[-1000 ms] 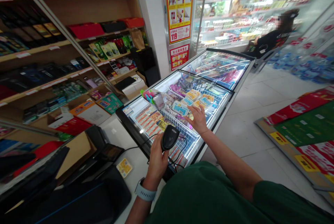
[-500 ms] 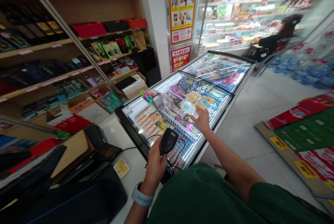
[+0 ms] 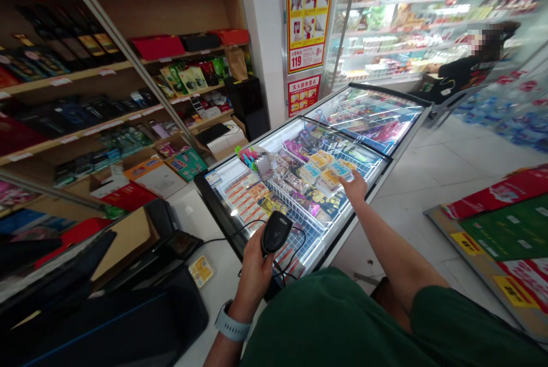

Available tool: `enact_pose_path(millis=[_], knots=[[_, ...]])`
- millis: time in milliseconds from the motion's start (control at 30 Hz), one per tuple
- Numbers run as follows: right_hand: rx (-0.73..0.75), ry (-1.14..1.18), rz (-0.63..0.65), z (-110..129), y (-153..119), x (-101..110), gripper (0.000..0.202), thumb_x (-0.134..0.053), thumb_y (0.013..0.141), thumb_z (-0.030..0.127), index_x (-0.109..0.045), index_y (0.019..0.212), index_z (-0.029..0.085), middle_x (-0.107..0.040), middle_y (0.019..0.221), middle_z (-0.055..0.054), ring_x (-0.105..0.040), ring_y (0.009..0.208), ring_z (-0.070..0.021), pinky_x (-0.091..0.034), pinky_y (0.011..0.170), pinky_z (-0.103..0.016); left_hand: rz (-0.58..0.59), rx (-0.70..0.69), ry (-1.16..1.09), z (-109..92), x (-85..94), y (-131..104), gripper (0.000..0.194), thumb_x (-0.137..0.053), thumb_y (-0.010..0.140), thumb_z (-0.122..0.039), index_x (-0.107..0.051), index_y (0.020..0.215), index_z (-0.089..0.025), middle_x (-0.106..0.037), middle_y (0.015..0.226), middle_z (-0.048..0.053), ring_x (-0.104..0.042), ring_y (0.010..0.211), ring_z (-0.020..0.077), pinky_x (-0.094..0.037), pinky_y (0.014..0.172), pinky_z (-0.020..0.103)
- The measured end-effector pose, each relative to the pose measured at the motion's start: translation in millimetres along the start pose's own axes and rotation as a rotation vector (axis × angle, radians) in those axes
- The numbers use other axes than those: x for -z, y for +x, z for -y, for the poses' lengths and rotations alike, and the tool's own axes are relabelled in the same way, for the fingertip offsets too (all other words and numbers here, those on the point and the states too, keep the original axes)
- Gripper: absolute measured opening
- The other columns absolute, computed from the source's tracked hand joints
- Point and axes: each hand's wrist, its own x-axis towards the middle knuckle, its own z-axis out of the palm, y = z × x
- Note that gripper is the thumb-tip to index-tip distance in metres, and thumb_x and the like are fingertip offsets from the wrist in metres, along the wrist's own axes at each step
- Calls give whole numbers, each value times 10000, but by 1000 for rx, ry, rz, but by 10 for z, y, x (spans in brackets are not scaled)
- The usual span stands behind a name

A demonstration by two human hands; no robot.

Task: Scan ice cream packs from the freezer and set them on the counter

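Black plastic of a handheld scanner (image 3: 276,233) sits in the left hand (image 3: 257,255), whose fingers are closed round its handle. It is held over the near end of a glass-topped freezer (image 3: 216,207), well inside the dark frame on the left, and its cable (image 3: 305,237) loops down beside the freezer's near right corner. At the right hand (image 3: 355,187), the fingers reach to the right-hand side of a cluster of yellow and blue packs (image 3: 310,173); whether they grip one or only touch it, I cannot tell. These packs appear to lie on the glass, above a white wire basket (image 3: 291,201), overlapping one another and nearer the freezer's right edge than its left. A stretch of glass separates the cluster from the scanner, leaving room between the two hands. The right forearm crosses the freezer's right edge, and beyond that edge pale floor tiles (image 3: 415,184) run across to red and green cartons (image 3: 509,224). On the left, a single yellow pack (image 3: 201,271) lies on the white surface (image 3: 226,255), close beside black equipment (image 3: 184,310), with bare surface between it and the left wrist.
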Motion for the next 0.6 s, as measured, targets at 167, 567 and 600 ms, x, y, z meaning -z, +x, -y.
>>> enact_pose_path(millis=[167,567,600], knots=[[-91,-12,-10,-240,194,-31,682,-660,711,500,-558,1238,78,-631,1169,-188,-587,1055,-327,-437,933,-448,1,-2,6,18,-28,6,519,-492,871,-203,-374,1376,-192,-474,1389,126,-422,1311,252,-326,1102,483],[-120,-60,106,-536,706,-54,669,-642,725,470,-535,1264,88,-580,1244,-180,-536,1133,-309,-401,986,-436,8,56,-14,-13,-63,19,540,-501,850,-189,-391,1379,-199,-466,1401,126,-407,1324,273,-318,1103,494],[-122,-65,119,-544,726,-67,678,-641,728,467,-524,1279,91,-577,1250,-181,-533,1139,-310,-401,985,-434,3,57,-15,-18,-67,21,538,-503,849,-190,-394,1376,-199,-469,1397,127,-410,1322,274,-318,1102,496]])
